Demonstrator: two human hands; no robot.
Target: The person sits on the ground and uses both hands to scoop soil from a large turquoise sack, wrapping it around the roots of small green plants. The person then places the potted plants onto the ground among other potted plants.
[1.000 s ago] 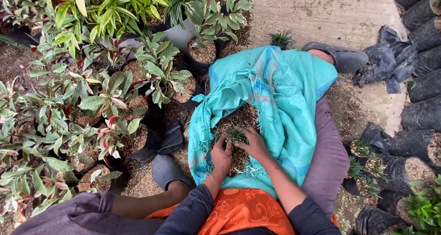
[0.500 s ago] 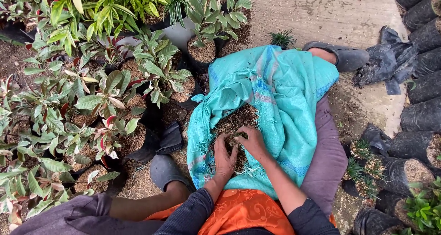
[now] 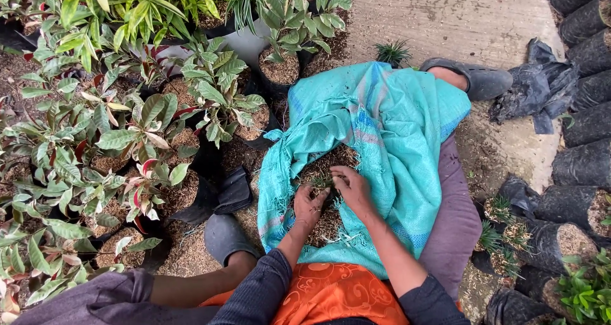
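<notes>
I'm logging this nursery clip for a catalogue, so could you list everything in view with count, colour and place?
Woven sack: one, turquoise, spread over the person's lap.
Potting mix: one loose heap, brown, in the sack's opening.
Grassy seedling: one small tuft, green, between the two hands.
Potted leafy plants: many, green with red-tinged leaves, on the left.
Filled grow bags: several, black, along the right edge.
Empty plastic bags: a crumpled pile, black, upper right.
Small grassy plants in bags: a few, green, lower right.
Concrete ground: grey, top centre.
Shoes: two, grey, on the person's feet.
Left hand: fingers in the mix by the seedling.
Right hand: fingers curled at the seedling.
</notes>
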